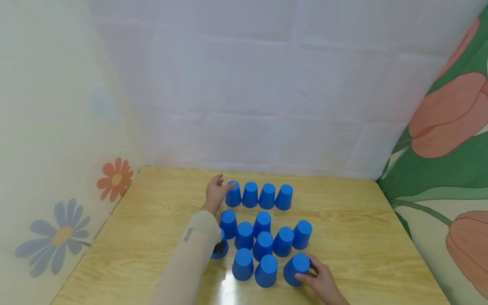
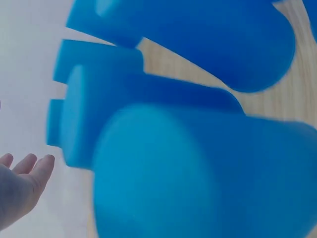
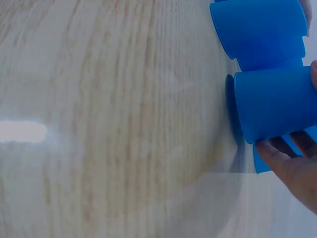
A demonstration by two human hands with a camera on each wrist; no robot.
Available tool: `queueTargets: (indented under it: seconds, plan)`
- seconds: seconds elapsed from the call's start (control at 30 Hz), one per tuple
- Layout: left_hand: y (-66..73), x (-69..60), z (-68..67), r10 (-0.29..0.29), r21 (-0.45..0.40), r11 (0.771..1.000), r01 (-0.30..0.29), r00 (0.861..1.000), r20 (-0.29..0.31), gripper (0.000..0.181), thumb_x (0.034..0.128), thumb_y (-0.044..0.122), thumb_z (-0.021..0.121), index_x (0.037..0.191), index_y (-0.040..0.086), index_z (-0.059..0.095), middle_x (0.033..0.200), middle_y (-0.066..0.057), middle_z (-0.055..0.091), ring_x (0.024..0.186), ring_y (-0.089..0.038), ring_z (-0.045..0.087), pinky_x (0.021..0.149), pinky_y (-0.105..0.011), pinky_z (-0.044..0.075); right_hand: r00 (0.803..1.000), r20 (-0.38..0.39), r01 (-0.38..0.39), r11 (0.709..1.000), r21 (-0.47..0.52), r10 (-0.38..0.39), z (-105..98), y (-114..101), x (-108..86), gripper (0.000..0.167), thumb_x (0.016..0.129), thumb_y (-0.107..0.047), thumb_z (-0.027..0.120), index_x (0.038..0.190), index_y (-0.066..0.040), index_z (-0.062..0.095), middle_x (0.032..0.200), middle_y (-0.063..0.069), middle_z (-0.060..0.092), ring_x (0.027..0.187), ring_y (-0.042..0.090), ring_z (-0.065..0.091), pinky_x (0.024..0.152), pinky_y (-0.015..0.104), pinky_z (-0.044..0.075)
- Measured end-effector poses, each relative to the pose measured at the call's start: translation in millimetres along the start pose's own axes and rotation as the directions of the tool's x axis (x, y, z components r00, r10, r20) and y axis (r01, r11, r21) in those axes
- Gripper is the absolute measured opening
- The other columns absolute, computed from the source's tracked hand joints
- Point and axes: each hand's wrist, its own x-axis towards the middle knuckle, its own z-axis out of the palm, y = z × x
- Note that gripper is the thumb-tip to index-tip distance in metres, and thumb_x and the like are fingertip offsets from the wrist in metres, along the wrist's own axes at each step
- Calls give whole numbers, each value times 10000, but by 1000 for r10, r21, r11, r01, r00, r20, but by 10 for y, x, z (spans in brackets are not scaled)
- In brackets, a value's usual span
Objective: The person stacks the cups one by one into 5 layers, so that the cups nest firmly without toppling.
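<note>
Upside-down blue cups stand in rows on the wooden table. My right hand point(image 1: 324, 281) point(image 3: 297, 173) grips the front-right blue cup point(image 1: 295, 271) point(image 3: 277, 104) between thumb and fingers; the right wrist view shows its rim slightly off the table. At the back row, my left hand point(image 1: 216, 194) point(image 2: 22, 186) is beside the leftmost cup point(image 1: 233, 195), fingers loosely extended and the thumb at its top edge; whether it touches cannot be told. The left sleeve partly covers a cup point(image 1: 219, 255) at the left of the middle group.
Two cups, one on the left point(image 1: 242, 266) and one on the right point(image 1: 266, 273), stand left of the gripped cup. Several more, including one at the right point(image 1: 302, 235), fill the middle. A white sheet point(image 1: 244, 93) hangs behind the table point(image 1: 366, 245), with flowered panels at both sides.
</note>
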Motion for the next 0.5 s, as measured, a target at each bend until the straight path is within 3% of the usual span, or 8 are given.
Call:
queueTargets:
  seconds: [0.2,0.5]
  plan:
    - [128,-52,29,47,-103,994,-48,999,-11,638,773,208,651,1313,70,341,1295,-160,369,1181,-282,329,944,-383,310,1000,-14,17,1000,-14,-17,-76,-69,6,633,703,-267,700,1230,-31,442,1211,167,452,1097,368,395,829,447,412]
    - [284,-228,51,132,-134,983,-127,991,29,630,766,230,660,1305,101,360,1278,-103,406,1170,-232,354,938,-358,321,994,-87,63,996,-59,-68,-170,-244,25,604,692,-191,716,1219,-40,462,1205,170,459,1094,361,405,814,419,430]
